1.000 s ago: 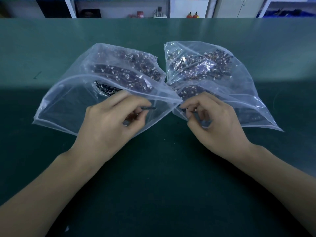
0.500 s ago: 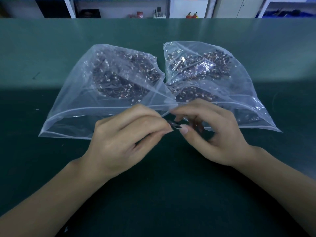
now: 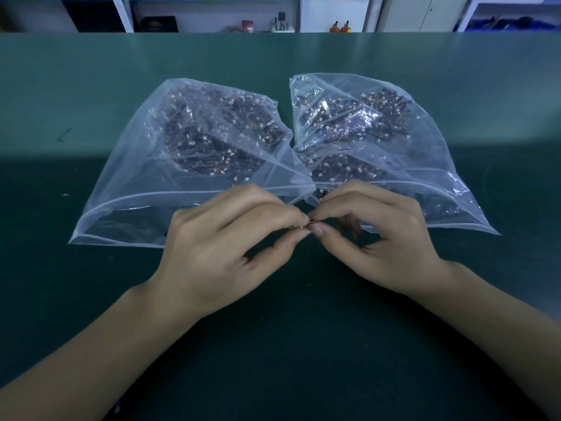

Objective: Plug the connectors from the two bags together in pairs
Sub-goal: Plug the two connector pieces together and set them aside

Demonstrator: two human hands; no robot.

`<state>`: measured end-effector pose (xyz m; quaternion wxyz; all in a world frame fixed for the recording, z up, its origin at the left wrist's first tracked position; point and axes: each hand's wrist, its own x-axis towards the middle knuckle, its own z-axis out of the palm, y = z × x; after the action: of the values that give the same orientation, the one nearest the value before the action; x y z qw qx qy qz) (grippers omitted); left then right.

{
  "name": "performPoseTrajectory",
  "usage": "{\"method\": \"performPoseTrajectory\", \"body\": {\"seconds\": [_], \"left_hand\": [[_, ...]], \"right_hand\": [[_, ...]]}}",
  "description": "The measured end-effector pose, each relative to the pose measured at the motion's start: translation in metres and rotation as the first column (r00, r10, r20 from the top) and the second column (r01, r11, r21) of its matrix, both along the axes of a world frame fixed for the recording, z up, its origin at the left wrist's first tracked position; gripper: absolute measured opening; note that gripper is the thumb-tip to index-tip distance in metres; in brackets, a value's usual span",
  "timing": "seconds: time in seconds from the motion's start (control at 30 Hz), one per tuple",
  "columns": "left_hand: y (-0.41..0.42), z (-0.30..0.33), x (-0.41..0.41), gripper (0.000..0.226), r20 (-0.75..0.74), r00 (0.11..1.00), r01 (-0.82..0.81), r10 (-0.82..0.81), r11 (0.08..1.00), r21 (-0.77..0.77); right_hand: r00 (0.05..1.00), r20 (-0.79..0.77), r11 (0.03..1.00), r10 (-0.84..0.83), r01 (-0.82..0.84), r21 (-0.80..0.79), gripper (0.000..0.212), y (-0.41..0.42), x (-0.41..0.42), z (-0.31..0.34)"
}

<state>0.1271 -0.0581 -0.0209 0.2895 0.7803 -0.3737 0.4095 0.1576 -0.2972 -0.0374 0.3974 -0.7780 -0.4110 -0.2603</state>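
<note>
Head view: our left hand (image 3: pixel 224 247) and right hand (image 3: pixel 385 238) meet fingertip to fingertip, each pinching a small connector (image 3: pixel 308 223); the parts are mostly hidden by the fingers. We judge the mating axis runs left-right, so the push looks like straight inward, both hands equally near. Just beyond sit the left bag (image 3: pixel 145 177) and right bag (image 3: pixel 425 153), mouths toward us, full of connectors, on the green table (image 3: pixel 91 86).
</note>
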Motion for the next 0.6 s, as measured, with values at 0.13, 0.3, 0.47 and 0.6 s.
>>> {"method": "performPoseTrajectory", "body": {"seconds": [0.13, 0.3, 0.47, 0.6], "left_hand": [[0.0003, -0.0032, 0.003, 0.012, -0.029, 0.998, -0.055, 0.055, 0.998, -0.006], [0.0028, -0.0062, 0.0066, 0.013, -0.091, 0.992, -0.088, 0.087, 0.996, -0.012], [0.0035, -0.0068, 0.0072, 0.014, -0.063, 0.994, -0.092, 0.094, 0.995, 0.031], [0.002, -0.008, 0.0072, 0.015, -0.05, 0.994, -0.097, 0.098, 0.995, 0.029]], "right_hand": [[0.999, 0.051, 0.999, -0.012, 0.01, 0.035, 0.004, -0.0001, 0.002, 0.0008], [0.998, 0.053, 0.999, -0.02, 0.018, 0.051, 0.006, -0.0009, -0.0001, 0.0002], [0.999, 0.039, 0.999, -0.01, 0.008, 0.042, 0.006, 0.0, 0.001, 0.0005], [1.0, 0.023, 0.999, 0.014, -0.015, 0.03, 0.004, -0.0003, 0.0015, 0.0003]]}}
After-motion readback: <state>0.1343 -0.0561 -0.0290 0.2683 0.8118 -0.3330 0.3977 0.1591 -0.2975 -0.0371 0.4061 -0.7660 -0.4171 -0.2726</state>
